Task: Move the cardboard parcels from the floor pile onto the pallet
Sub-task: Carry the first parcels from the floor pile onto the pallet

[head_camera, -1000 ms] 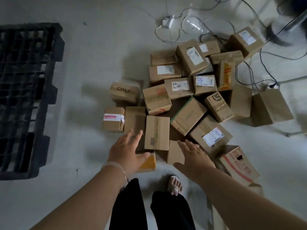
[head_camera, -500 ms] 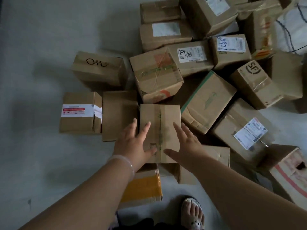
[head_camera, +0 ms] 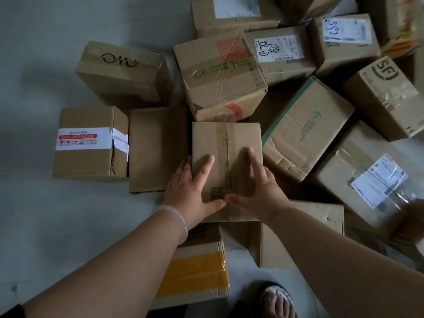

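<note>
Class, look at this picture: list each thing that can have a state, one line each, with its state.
Left hand, open, fingers flat on the green-taped parcel.
Right hand, open, fingers flat on the same parcel.
Green-taped parcel, taped shut, lying flat.
Yellow-taped parcel, taped shut, partly hidden.
Red-labelled parcel, taped shut, on the floor.
SF parcel, taped shut, tilted.
Green-edged parcel, creased, tilted.

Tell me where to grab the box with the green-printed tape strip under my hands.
Clamp its two long side faces, one palm per side, coming from above. The taped box lies flat and seems propped on the yellow-taped box, so its sides look free. The left hand and right hand sit at those edges.
</note>
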